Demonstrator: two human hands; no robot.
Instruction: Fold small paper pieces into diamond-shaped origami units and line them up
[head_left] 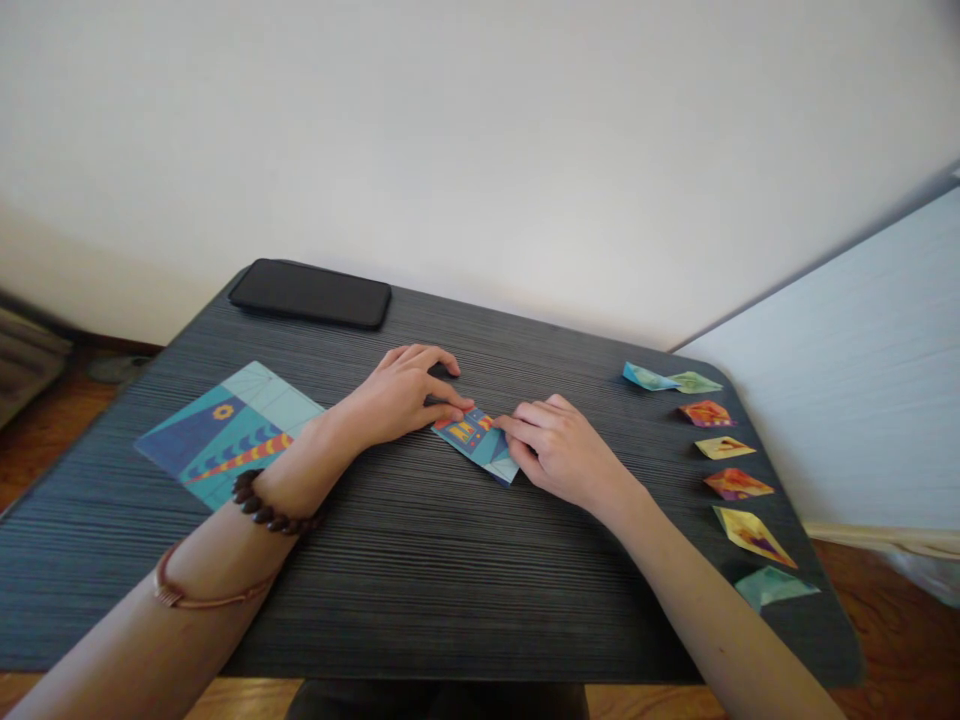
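Note:
A small folded piece of origami paper [474, 437], patterned in blue, teal, red and yellow, lies on the dark table between my two hands. With thumb and index fingertip together, my left hand [401, 397] holds down its upper left corner, while the other fingers reach out past it. My right hand [564, 452] has its index fingertip on the paper's upper right edge and its thumb by the right corner, the other fingers curled. Beside my left forearm lies a flat patterned sheet [225, 425] with printed lines, partly hidden by the arm.
A black phone [311, 292] rests at the table's [450, 580] back left. Several folded paper pieces, among them a yellow one [754, 535], an orange one [739, 484] and a green one [776, 587], line the right edge. A white wall [480, 150] stands behind.

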